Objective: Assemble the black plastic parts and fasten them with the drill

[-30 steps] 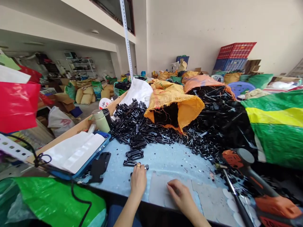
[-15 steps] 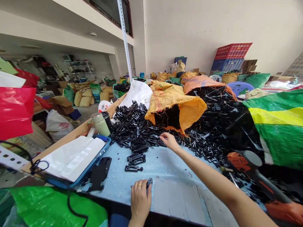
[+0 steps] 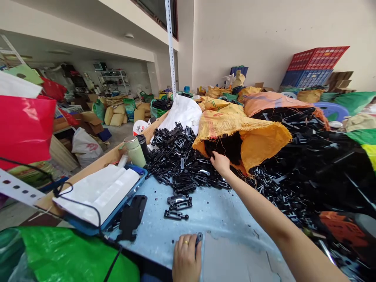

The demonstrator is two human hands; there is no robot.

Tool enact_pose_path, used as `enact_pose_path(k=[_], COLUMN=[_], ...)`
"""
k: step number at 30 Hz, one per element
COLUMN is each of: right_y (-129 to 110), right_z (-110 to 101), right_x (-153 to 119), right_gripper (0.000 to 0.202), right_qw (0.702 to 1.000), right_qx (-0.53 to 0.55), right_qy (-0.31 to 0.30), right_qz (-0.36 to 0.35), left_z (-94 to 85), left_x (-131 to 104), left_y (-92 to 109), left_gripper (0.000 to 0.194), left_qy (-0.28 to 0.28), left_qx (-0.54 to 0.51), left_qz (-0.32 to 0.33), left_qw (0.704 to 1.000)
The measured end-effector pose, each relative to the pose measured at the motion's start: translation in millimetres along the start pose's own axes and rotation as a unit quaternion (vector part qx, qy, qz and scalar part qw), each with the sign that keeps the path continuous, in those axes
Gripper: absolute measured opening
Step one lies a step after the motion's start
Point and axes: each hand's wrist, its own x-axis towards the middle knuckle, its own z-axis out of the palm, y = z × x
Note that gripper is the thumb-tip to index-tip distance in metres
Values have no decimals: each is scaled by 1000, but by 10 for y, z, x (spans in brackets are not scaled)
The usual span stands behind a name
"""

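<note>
My left hand point(image 3: 187, 254), a ring on one finger, rests at the table's near edge, closed around a black plastic part point(image 3: 199, 237) whose rounded end sticks out past the thumb. My right hand point(image 3: 221, 162) is stretched forward to the mouth of a yellow woven sack point(image 3: 264, 141). Its fingers are drawn together at the dark opening, and what they grip, if anything, is hidden. Just left of that hand lies a heap of black plastic parts point(image 3: 182, 156). Several similar slotted parts point(image 3: 176, 215) lie apart from the heap, between it and my left hand.
On the left are a blue tray point(image 3: 102, 223) with white paper point(image 3: 100, 192), a pale green flask point(image 3: 134, 150) and a flat black piece point(image 3: 132, 217). Small pins and black parts point(image 3: 282, 196) spread to the right, near an orange-and-grey tool point(image 3: 343, 231).
My right hand has moved from the heap's front edge up and forward to the sack's mouth. The view has swung left; my left hand keeps its part near the table edge.
</note>
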Motion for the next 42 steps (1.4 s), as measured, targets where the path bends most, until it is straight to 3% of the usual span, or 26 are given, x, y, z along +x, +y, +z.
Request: enact_pose_path(k=[2,5,7,9,12,15,19,23,26,29,31,34,36,40,42], right_y=[284,884,1264,1496,1466,1128,680,505,486,471,438,365,319,294,339], right_z=[-45,-84,-142,-236,-345,-312,-163,-119,-159,-198,-189,-135,-116,-205,-290], right_x=[-548,-1571,-2228,-2744,-3151,-3185,-3036,-2989,-3055,-3166,-3208,-3161,-3089,-3006,-3002], right_gripper=[40,37,41,43,38,48,42,41,41,37,40,40,39,49,50], right_qw=[998,965,934,919,938,964,980,987,997,985,976,976,947,797,777], right_qx=[-18,-45,-54,-52,-29,4,85,126,33,44,85,171,303,566,590], right_qy=[10,53,39,6,-31,-53,-86,-64,-53,-76,-84,-78,-97,-195,-209], right_qz=[-51,-253,-350,-390,-345,-259,-160,-71,-48,-150,-180,-110,-35,79,60], left_z=[-43,-67,-67,-70,-102,-172,-279,-358,-386,-383,-371,-372,-399,-474,-501], left_x=[17,34,45,64,123,206,297,350,349,307,274,252,262,309,323], left_y=[12,4,-1,20,132,311,506,615,660,658,645,649,678,739,743], left_gripper=[24,27,28,31,34,40,44,54,55,56,58,60,58,50,45], left_qy=[-20,-56,-82,-106,-132,-167,-177,-223,-214,-210,-211,-210,-216,-235,-224], left_qx=[4,-7,-25,-57,-136,-228,-354,-442,-444,-434,-433,-436,-439,-422,-400], left_qz=[-6,-18,-28,-49,-131,-212,-249,-288,-292,-292,-296,-301,-289,-247,-212], left_qw=[1000,998,996,992,973,935,884,820,819,826,825,822,823,840,863])
